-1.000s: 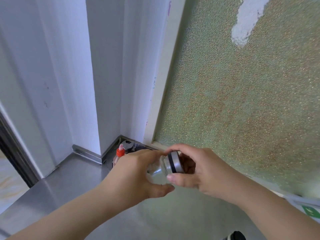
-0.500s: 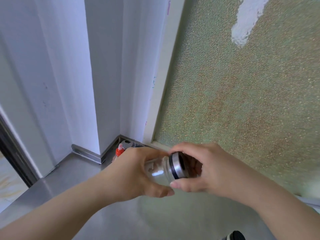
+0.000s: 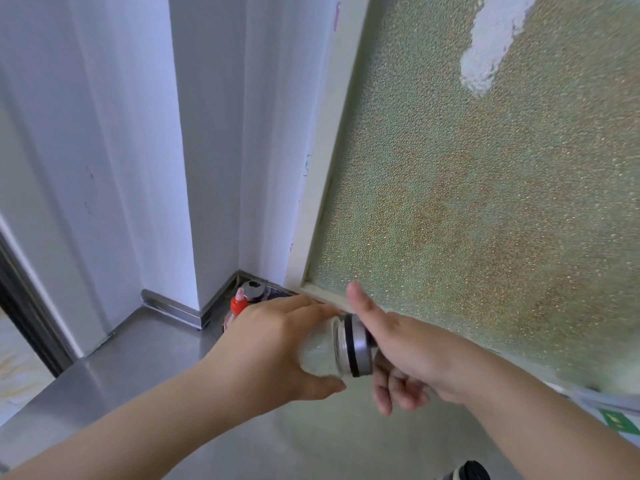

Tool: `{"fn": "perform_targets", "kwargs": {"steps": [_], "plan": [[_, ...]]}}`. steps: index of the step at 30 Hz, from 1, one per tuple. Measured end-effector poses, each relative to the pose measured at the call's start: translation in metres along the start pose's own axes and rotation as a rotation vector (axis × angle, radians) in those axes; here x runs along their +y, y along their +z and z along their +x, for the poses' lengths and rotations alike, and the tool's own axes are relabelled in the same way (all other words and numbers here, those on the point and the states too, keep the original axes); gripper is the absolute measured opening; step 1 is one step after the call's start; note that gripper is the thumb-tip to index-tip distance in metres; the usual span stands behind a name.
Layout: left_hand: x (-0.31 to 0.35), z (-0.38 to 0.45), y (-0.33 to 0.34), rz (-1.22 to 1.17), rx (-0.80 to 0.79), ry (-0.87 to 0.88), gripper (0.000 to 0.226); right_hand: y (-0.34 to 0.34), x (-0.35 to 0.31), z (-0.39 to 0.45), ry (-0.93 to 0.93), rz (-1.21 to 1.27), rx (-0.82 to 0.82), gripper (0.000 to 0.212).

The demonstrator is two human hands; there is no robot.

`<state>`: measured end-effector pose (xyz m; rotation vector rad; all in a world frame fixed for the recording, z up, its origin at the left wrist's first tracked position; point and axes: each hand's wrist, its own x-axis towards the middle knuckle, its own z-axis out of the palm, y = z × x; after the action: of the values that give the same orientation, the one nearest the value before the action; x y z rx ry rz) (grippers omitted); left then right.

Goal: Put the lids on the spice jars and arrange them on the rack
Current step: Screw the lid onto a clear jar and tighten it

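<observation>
I count one glass spice jar [image 3: 320, 351] with one silver lid [image 3: 360, 346] on it, my two hands, left [image 3: 273, 348] and right [image 3: 401, 358], one red-capped bottle [image 3: 238, 304] in the corner, and one dark cap [image 3: 472, 472] at the bottom edge.

My left forearm runs in from seven o'clock, and my left hand [image 3: 273, 348] is curled round the jar [image 3: 320, 351], thumb underneath and fingers over the top. My right forearm comes in from four o'clock; my right hand [image 3: 398, 355] sits against the lid [image 3: 358, 344], thumb stuck out straight toward eleven o'clock and the fingers [image 3: 391, 389] loosely bent below, not wrapped on it.
</observation>
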<state>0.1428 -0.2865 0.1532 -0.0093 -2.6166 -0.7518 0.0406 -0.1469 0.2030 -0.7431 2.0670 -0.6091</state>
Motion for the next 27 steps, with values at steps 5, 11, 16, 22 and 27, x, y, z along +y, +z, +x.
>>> {"fn": "perform_targets", "kwargs": {"steps": [5, 11, 16, 22, 27], "plan": [[-0.005, 0.001, -0.001, -0.160, 0.072, -0.127, 0.061, -0.027, -0.004, -0.014, -0.426, -0.306, 0.127, 0.073], [-0.003, 0.000, 0.001, -0.111, 0.001, -0.159, 0.066, -0.014, -0.004, -0.003, -0.400, -0.249, 0.229, 0.042], [-0.009, -0.001, -0.003, -0.124, 0.025, -0.228, 0.062, -0.023, 0.000, -0.004, -0.453, -0.454, 0.184, 0.061], [-0.009, 0.000, -0.002, -0.125, 0.002, -0.261, 0.065, -0.013, 0.004, 0.006, -0.445, -0.390, 0.185, 0.061], [-0.011, 0.003, -0.003, -0.085, 0.012, -0.272, 0.074, -0.006, 0.002, 0.015, -0.552, -0.428, 0.299, 0.039]]}}
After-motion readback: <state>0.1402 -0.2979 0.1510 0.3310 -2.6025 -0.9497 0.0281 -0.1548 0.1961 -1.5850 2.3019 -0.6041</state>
